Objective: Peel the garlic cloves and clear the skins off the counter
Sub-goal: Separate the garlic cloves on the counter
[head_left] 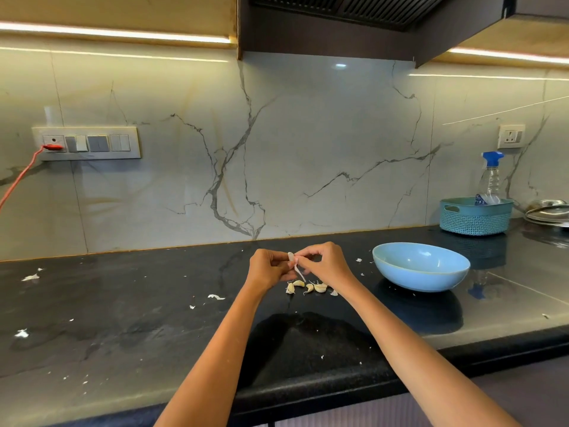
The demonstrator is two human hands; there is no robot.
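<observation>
Both hands are raised above the black counter (123, 303), with one garlic clove (290, 257) between them. My left hand (269, 268) pinches the clove. My right hand (326, 263) pinches a strip of skin (299, 272) that hangs down from it. Just below the hands, several unpeeled cloves (311, 287) lie in a small heap on the counter. White skin scraps are scattered over the counter, such as a skin flake (216, 297) left of the heap and another skin flake (30, 277) at the far left.
A light blue bowl (420, 266) stands right of the hands. Behind it a teal basket (475, 215) holds a spray bottle (491, 177). Steel lids (549, 212) lie at the far right. A red cable (18, 177) hangs from the wall socket on the left.
</observation>
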